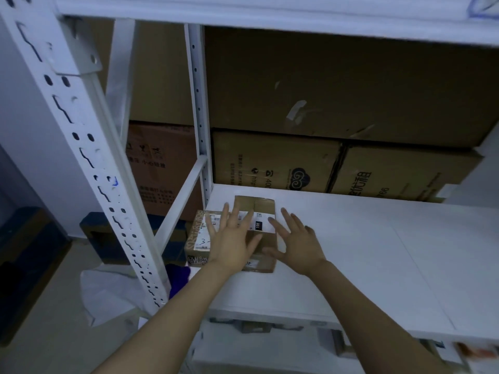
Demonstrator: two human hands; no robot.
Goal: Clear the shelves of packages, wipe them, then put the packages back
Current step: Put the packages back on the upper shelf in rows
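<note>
Two small cardboard packages lie side by side at the left end of a white shelf board [351, 252]. The left package [198, 236] has a taped top with handwriting and a label. The right package [263, 211] carries a white shipping label across its top. My left hand [233, 238] lies flat with spread fingers over the tops of both packages. My right hand [295, 238] has straight, spread fingers at the right package's right side, thumb near its front corner; whether it touches the box is unclear.
Large brown cartons [337, 85] stand stacked behind the shelf. A white perforated upright [89, 163] rises at the left, a second post [199, 109] at the back. White plastic bags [108, 292] lie on the floor. Packages show on the shelf below [337, 344].
</note>
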